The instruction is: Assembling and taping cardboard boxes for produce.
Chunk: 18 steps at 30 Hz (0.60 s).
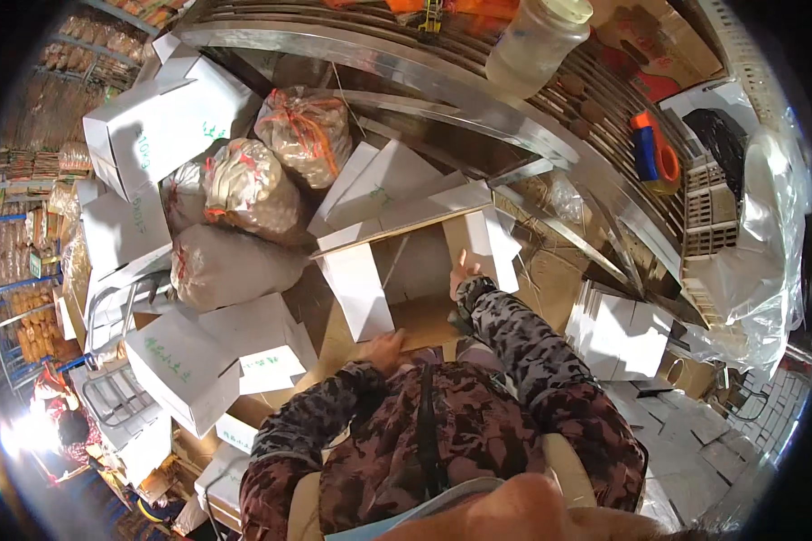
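Note:
An open white cardboard box [359, 290] with a brown inside stands in front of me, its flaps spread outward. At its near left corner, my left hand [384, 351] is closed on the edge of the cardboard. My right hand [465, 270] reaches over the right side, fingers stretched and apart against the inner face of the right flap. No contents show in the part of the box I can see; my right sleeve covers its near right corner.
Filled plastic sacks [251, 191] and closed white cartons [173, 361] crowd the left. A slatted metal-edged bench [550, 135] curves across the far side, bearing a clear plastic jar [537, 50] and a tape dispenser [656, 155]. Flat white cardboard [618, 335] is stacked at right.

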Motion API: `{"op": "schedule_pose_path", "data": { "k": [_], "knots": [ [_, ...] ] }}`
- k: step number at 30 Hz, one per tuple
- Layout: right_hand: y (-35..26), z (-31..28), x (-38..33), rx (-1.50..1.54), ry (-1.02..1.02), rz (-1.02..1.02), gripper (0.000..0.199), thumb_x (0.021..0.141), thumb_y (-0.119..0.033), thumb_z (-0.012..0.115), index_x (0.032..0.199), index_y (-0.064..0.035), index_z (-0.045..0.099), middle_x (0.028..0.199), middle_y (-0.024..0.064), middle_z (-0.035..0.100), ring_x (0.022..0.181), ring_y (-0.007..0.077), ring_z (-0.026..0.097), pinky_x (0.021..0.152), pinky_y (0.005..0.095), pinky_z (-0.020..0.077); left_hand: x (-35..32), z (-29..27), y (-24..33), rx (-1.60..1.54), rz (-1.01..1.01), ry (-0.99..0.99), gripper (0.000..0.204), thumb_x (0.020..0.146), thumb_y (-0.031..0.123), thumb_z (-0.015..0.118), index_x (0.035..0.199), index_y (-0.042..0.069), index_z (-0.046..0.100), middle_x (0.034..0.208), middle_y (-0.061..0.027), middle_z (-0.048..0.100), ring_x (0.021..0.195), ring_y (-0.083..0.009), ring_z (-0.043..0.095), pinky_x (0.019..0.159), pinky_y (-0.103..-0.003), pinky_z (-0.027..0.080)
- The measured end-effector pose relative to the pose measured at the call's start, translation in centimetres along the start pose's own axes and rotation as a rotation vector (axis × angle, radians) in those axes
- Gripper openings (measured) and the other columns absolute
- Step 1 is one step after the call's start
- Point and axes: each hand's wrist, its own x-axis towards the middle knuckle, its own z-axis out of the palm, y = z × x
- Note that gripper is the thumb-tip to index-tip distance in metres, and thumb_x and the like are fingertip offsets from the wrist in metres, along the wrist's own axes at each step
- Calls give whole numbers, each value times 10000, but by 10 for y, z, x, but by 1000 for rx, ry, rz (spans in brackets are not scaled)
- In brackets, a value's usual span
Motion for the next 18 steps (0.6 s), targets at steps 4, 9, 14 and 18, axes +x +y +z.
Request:
{"op": "schedule_pose_path", "data": {
  "k": [4, 9, 14, 18],
  "knots": [
    [4, -103, -73, 262, 333, -124, 369, 894, -330, 637, 998, 24, 665, 843, 160, 704, 764, 204, 666, 704, 446, 524, 69, -48, 21, 277, -41, 64, 619, 850, 590, 612, 1185, 73, 547, 884, -171, 662, 866, -383, 650, 757, -469, 515],
    [7, -87, -70, 1273, -106, 348, 372, 863, -371, 697, 749, -17, 720, 568, 74, 632, 417, 136, 534, 404, 301, 419, 169, -10, -33, 258, 42, 297, 738, 719, 541, 753, 1272, 107, 529, 1081, -143, 612, 974, -329, 600, 761, -485, 485],
    [10, -66, -52, 340, -120, 74, 322, 924, -329, 584, 939, -18, 669, 831, 97, 670, 730, 184, 630, 618, 327, 500, 165, -44, 44, 314, 310, 490, 745, 746, 313, 766, 1399, 112, 468, 1277, -170, 517, 1198, -350, 489, 1012, -511, 400],
    [36, -33, -47, 1143, 97, 439, 383, 858, -345, 656, 632, -35, 660, 544, 71, 591, 434, 157, 546, 414, 312, 411, 190, -155, 91, 287, 190, 898, 790, 767, 280, 728, 1422, -8, 392, 1334, -224, 469, 1230, -400, 443, 1054, -550, 335]
  ]
}}
